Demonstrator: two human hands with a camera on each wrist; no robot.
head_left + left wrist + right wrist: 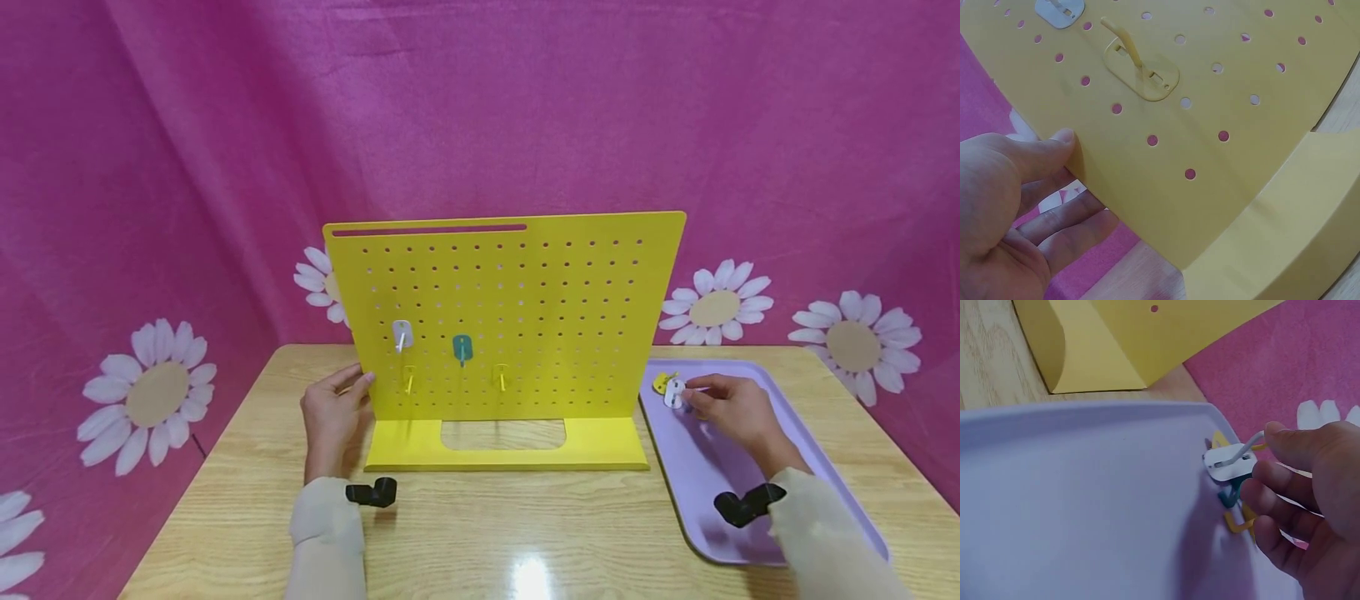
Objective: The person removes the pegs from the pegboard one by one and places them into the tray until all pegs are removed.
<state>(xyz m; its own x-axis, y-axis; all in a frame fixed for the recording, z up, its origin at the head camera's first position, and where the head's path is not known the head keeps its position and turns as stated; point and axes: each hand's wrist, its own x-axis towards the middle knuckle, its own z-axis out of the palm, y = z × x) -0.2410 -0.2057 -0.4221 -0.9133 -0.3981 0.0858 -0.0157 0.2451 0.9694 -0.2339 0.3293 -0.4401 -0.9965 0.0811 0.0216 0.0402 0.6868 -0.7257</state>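
A yellow pegboard (529, 350) stands upright on its base. My left hand (332, 417) grips its lower left edge, the thumb on the front face and the other fingers reaching behind. Four pieces sit on the board: a white hook (402, 335), a teal hook (462, 347), and two yellow hooks, one lower left (1147, 72) and one near the middle. Over the lilac tray (720, 517), my right hand (738, 412) pinches the prong of another white hook (1229, 462). Behind that one, a teal hook (1230, 496) and yellow hooks (1235, 524) lie in the tray, partly hidden by the fingers.
The tray lies on the wooden table (450, 533) just right of the board's base (600, 442). A pink cloth (487, 108) with white daisies hangs behind and on both sides. Black camera mounts sit on both wrists.
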